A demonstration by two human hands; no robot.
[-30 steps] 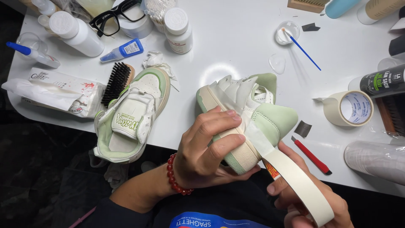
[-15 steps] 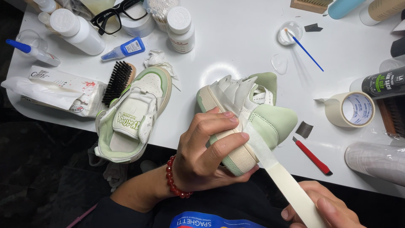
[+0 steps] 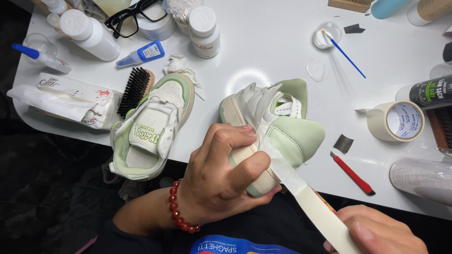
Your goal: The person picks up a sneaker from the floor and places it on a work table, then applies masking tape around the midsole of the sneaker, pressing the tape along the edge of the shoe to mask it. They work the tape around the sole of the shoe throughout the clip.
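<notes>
Green sneaker [image 3: 282, 131] in left hand [image 3: 221, 178] — tape strip [image 3: 310, 202] taut

1. I'm at a shoe-care workbench, a small repair or cleaning workshop.
2. My white table [image 3: 263, 42] is crowded with trade supplies: a black bristle brush [image 3: 134, 90], white bottles [image 3: 89, 33], a blue-capped glue tube [image 3: 141, 53] and a masking tape roll [image 3: 398, 121].
3. A red utility knife [image 3: 352, 173] lies near two pale green sneakers [image 3: 153, 124].
</notes>
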